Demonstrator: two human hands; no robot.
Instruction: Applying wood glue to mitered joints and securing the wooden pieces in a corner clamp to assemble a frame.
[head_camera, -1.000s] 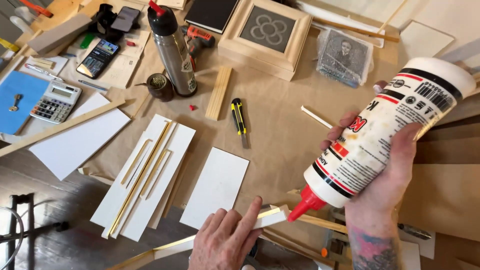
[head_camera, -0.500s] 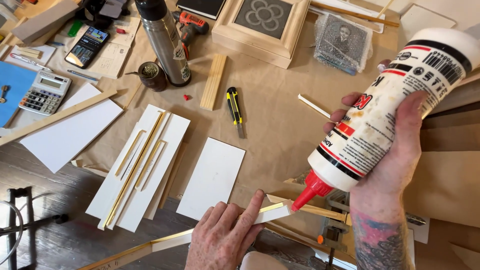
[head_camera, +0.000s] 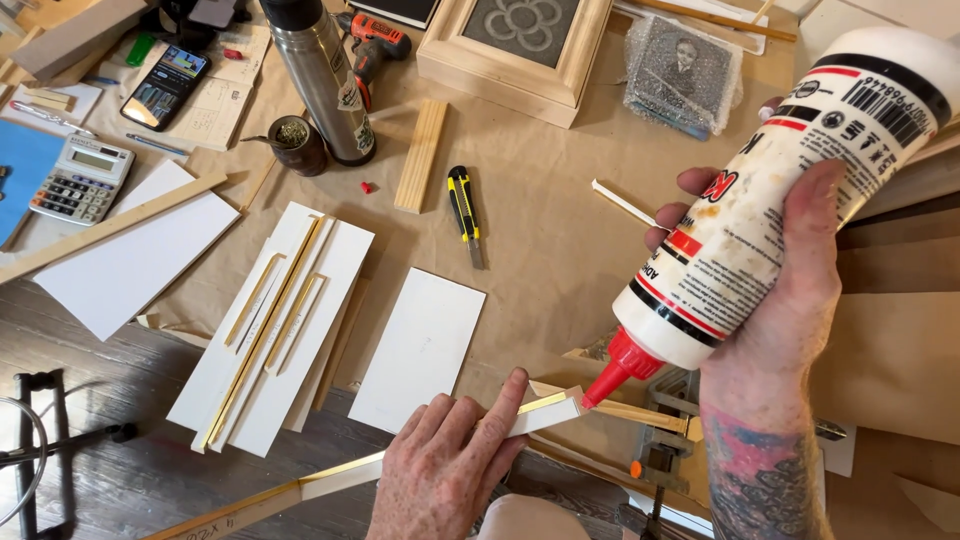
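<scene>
Right hand (head_camera: 790, 290) wrapped round glue bottle (head_camera: 770, 200), red nozzle at cut end of moulding strip (head_camera: 440, 440); left hand (head_camera: 445, 470) flat, pinning strip; squeeze gently, keep bead thin.

From my feed the light is bright, soft and even over the paper-covered bench (head_camera: 560, 250), with only short, faint shadows beside the steel flask (head_camera: 322, 80) and the utility knife (head_camera: 464, 212). I see a pale sheen on the white glue bottle (head_camera: 770, 200), which looms large and slightly soft at the right. Straight edges bow a little towards the corners.
</scene>
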